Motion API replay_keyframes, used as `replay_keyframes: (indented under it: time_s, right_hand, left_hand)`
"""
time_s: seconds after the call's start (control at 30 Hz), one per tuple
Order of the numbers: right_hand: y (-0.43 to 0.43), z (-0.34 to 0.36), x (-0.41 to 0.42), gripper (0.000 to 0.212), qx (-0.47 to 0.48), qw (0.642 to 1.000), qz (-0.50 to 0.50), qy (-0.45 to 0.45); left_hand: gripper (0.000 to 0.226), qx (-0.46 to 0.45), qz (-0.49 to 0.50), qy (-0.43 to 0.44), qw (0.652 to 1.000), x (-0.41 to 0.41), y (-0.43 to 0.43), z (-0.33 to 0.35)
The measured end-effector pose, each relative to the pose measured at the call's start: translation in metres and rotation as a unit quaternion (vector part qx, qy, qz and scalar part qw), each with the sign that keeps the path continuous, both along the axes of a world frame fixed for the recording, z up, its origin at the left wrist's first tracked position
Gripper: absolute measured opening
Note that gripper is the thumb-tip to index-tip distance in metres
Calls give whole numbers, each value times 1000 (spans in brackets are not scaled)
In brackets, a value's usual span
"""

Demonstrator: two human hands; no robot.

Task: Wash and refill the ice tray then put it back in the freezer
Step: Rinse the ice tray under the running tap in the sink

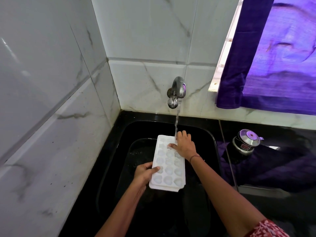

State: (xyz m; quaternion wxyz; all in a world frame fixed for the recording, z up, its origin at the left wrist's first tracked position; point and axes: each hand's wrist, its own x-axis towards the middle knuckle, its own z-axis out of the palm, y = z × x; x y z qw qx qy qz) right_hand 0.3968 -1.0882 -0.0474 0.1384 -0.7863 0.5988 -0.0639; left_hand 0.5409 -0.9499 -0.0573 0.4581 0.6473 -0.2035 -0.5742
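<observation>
A white ice tray (pixel 168 170) with round cups is held lengthwise over the black sink (pixel 207 136). My left hand (pixel 144 173) grips its near left edge, thumb lying on top. My right hand (pixel 184 145) rests on the tray's far right end, fingers curled over the rim and thumb on the cups. A metal tap (pixel 177 90) on the tiled wall runs water in a thin stream (pixel 177 120) onto the tray's far end by my right fingers.
A black counter (pixel 273 199) surrounds the sink. A steel lidded pot (pixel 246 141) stands on the counter to the right. A purple curtain (pixel 273 65) hangs over the window above it. White marble-look tiles (pixel 51 100) cover the left and back walls.
</observation>
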Motion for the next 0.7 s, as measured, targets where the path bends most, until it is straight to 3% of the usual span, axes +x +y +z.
replay_keyframes:
  time_s: [0.17,0.37,0.5,0.7]
  right_hand:
    - [-2,-3,-1,47,17,999,-13,39]
    - [-6,-5,-4,37,77,993,60,59]
    - [-5,-2,3,38,33,988,67,133]
    - [-3,-1,3,39,16,986,66,153]
  left_hand:
    - [24,1,10,3,1000,1,0,0]
    - [29,6,18,1,1000,11,1,-3]
    - [27,4,11,4,1000,9,2,-3]
    - [31,-4,8,8,1000,11,-2,-1]
